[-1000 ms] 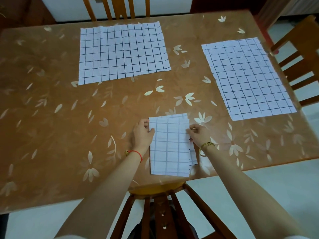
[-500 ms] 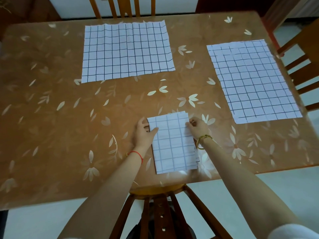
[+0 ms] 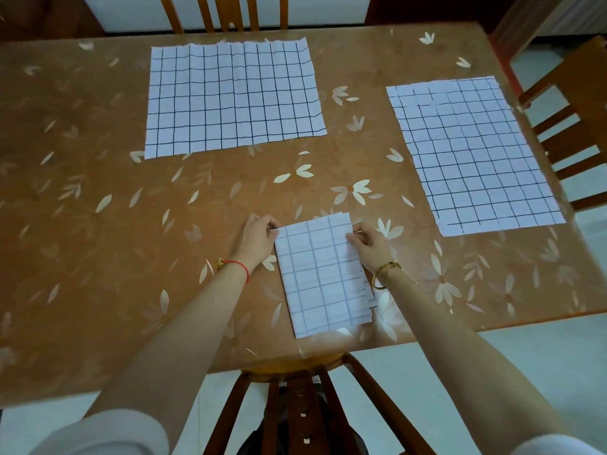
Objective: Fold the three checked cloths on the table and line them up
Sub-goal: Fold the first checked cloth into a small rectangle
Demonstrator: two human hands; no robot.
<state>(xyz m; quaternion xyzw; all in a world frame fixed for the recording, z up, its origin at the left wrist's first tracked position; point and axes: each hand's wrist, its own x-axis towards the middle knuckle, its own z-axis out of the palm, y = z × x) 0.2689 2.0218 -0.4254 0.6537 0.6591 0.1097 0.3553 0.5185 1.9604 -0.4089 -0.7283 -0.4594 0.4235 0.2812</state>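
Head view, looking down over a bench [image 3: 98,224] with a glossy brown cover printed with pale flowers and leaves.

At 6 o'clock, close to the near edge, lies the folded cloth [image 3: 323,277], a white rectangle with a faint grid. Its long axis runs roughly 12 to 6, the near end leaning slightly toward 5. Both grips sit on its far short edge, so the cloth stretches from the hands back toward the person.

The left hand [image 3: 259,239], with a red cord at the wrist, has its fingers curled round the far left corner. The right hand [image 3: 369,244], wearing a gold bangle, pinches the far right corner. On the right long edge the layers sit stepped rather than flush, so this fold likely wants squaring.

A second cloth [image 3: 235,96] lies open and flat at 12 o'clock, well apart from the hands, its long axis 9 to 3; the left hand is slightly nearer it. A third cloth [image 3: 473,156] lies open at 2 o'clock by the right edge, nearer the right hand.

Bare bench surface separates all three cloths. Wooden chairs stand at 12 [image 3: 226,11], 3 [image 3: 574,103] and 6 [image 3: 295,405], and pale floor shows beyond the bench edges.
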